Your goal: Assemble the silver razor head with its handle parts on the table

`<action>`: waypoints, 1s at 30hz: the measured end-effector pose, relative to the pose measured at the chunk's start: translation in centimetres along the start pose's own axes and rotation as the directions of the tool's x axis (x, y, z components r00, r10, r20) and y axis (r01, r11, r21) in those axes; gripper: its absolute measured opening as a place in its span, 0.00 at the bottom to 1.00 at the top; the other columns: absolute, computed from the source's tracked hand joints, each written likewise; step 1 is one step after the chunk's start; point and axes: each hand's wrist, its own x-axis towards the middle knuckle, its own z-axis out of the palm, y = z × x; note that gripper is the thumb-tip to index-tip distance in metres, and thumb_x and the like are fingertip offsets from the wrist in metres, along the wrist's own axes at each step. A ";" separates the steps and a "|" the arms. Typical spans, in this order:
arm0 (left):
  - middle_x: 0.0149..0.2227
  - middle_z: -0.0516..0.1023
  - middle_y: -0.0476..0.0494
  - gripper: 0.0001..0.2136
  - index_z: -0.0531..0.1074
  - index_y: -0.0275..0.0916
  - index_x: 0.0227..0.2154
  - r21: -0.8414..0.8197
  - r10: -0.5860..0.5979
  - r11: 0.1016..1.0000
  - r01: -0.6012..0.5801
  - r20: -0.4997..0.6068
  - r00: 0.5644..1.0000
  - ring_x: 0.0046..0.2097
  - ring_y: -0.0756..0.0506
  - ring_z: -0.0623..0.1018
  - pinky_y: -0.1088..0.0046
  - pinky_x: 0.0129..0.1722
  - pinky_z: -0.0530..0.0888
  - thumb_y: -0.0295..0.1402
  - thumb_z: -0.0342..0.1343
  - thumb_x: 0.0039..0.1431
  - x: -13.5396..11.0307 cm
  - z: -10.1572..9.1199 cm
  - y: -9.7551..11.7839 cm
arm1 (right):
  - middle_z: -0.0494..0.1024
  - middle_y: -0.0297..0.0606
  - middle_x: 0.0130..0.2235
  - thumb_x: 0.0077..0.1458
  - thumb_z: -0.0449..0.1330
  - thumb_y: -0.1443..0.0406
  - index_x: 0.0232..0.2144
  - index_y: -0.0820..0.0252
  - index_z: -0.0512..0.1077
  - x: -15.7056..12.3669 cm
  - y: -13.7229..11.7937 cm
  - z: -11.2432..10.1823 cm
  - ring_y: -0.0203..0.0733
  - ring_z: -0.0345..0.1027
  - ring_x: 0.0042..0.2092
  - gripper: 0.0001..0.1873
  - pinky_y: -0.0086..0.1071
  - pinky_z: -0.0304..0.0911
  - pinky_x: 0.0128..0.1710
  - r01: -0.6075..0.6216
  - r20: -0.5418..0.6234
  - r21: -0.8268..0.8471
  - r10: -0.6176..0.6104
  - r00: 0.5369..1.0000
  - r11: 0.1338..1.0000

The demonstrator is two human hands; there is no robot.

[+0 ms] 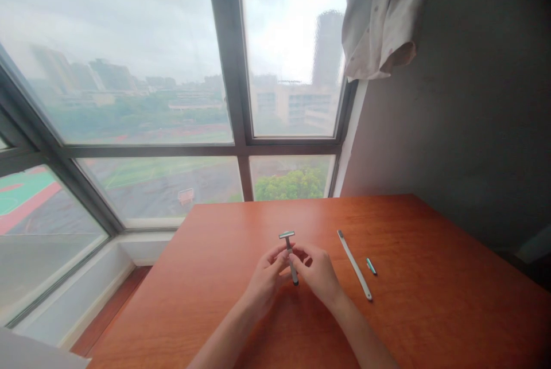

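Note:
Over the middle of the table, a razor (291, 267) is held upright, its wide flat head (287, 235) at the top and its dark handle end pointing down. My left hand (269, 271) grips it from the left, thumb and fingers closed near the neck. From the other side my right hand (316, 268) pinches the same part with thumb and fingertips. To the right of my right hand lies a long, thin, pale stick (355, 265) with a dark far end. Beside that stick rests a small green, white and dark piece (371, 266), perhaps a razor head.
The reddish-brown wooden table (206, 265) reaches to the window frame (241, 148) at the back. A light cloth garment (379, 24) hangs at the upper right, before a dark wall (477, 99). Floor shows past the table's left edge.

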 end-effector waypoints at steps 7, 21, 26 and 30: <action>0.47 0.76 0.35 0.20 0.72 0.37 0.46 0.119 -0.065 0.990 0.079 -0.117 0.991 0.44 0.43 0.77 0.68 0.44 0.71 0.45 0.56 0.56 0.7 -1.1 -1.4 | 0.78 0.37 0.28 0.51 0.57 0.61 0.28 0.59 0.76 0.6 2.8 -4.0 0.39 0.70 0.29 0.10 0.28 0.59 0.29 -0.163 -0.063 -0.313 0.151 0.986 0.936; 0.38 0.76 0.37 0.25 0.75 0.32 0.38 0.314 -0.047 0.946 0.082 -0.118 0.992 0.32 0.49 0.74 0.74 0.33 0.69 0.52 0.58 0.48 1.2 -1.4 -2.2 | 0.79 0.42 0.37 0.55 0.51 0.55 0.31 0.50 0.76 0.5 3.6 -8.8 0.51 0.73 0.39 0.15 0.33 0.59 0.30 -0.517 -0.204 -0.742 0.590 0.781 0.428; 0.37 0.76 0.38 0.25 0.75 0.33 0.38 0.358 -0.039 0.931 0.071 -0.094 0.995 0.31 0.49 0.74 0.74 0.32 0.69 0.52 0.57 0.49 1.3 -1.6 -2.4 | 0.79 0.44 0.38 0.56 0.51 0.55 0.34 0.51 0.77 0.7 3.3 -8.6 0.51 0.73 0.39 0.15 0.35 0.62 0.33 -0.494 -0.190 -0.765 0.588 0.787 0.413; 0.36 0.76 0.39 0.24 0.75 0.33 0.37 0.366 -0.035 0.928 0.067 -0.092 0.995 0.31 0.50 0.74 0.75 0.31 0.69 0.52 0.57 0.49 1.2 -1.5 -2.4 | 0.79 0.46 0.39 0.57 0.51 0.57 0.35 0.52 0.77 0.6 3.4 -8.5 0.52 0.73 0.40 0.15 0.36 0.63 0.34 -0.479 -0.186 -0.778 0.579 0.794 0.407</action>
